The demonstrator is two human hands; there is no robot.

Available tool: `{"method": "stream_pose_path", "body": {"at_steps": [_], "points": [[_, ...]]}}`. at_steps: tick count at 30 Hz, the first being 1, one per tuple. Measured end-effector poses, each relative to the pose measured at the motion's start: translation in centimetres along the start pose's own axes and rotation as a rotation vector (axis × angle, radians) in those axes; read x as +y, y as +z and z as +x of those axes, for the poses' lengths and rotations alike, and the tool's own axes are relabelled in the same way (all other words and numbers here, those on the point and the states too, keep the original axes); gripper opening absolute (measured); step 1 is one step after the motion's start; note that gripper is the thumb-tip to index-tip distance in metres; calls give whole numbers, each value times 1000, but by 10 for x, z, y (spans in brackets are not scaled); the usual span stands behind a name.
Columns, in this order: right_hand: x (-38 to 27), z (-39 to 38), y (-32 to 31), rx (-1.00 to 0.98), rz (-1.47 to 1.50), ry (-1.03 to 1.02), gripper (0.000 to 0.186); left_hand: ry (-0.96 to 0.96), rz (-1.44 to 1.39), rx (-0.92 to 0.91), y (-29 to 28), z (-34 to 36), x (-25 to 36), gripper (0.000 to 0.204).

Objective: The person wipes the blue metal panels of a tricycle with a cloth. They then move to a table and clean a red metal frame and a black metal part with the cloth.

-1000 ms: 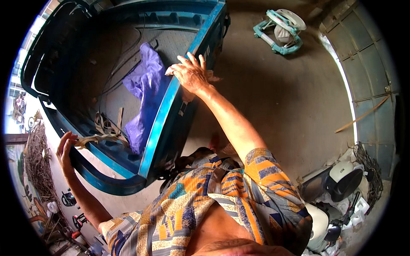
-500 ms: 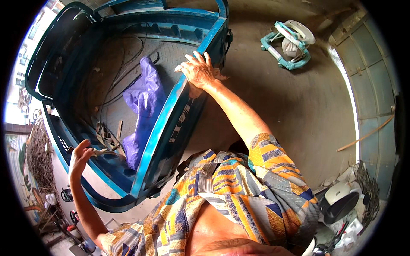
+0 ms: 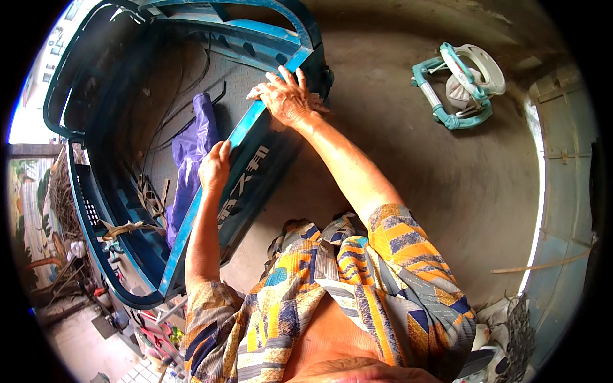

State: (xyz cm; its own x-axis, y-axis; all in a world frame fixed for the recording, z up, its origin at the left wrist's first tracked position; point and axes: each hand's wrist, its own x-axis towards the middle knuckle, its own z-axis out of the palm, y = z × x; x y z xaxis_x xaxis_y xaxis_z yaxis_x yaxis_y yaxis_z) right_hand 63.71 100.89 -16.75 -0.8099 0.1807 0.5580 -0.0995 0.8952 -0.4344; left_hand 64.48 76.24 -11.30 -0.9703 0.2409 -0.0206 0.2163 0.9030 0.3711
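Observation:
My right hand (image 3: 285,101) lies over the top rail (image 3: 246,126) of a blue metal cargo bed, fingers spread. Under the palm it presses a crumpled pale rag (image 3: 317,103), which pokes out on both sides of the rail. Lower on the same rail, my left hand (image 3: 214,167) is closed over the edge; its fingertips are partly hidden. Just inside the bed, beside that hand, a bunched purple plastic sheet (image 3: 193,137) leans along the wall. A pale, strap-like piece (image 3: 124,228) lies across the bed's left rail, away from both hands.
Thin black cables and a bent rod (image 3: 220,94) lie on the bed floor, with scraps of wood nearby. A mint-and-white baby walker (image 3: 463,86) stands on the concrete floor at the right. A metal door (image 3: 562,179) with a thin stick (image 3: 543,265) leaning by it edges the right side.
My left hand has come from above the bed's left rail to the near side rail and grips it. My right hand stays on the rag, and the view has shifted a little.

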Motion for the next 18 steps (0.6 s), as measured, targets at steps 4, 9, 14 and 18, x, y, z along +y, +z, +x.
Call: {"method": "stream_pose_path", "body": {"at_steps": [4,9,14,18], "points": [[39,21,-2,3,-23,-26,31,-54,53,16,2,6,5,51],[44,27,-7,12,67,-85,30,-72,60,66,2,1,5,46],[81,-10,-45,167,193,-200,26,-83,0,73,2,0,16,38],[157,-15,-62,165,707,624,17,-120,-21,6,1,1,19,38]]}}
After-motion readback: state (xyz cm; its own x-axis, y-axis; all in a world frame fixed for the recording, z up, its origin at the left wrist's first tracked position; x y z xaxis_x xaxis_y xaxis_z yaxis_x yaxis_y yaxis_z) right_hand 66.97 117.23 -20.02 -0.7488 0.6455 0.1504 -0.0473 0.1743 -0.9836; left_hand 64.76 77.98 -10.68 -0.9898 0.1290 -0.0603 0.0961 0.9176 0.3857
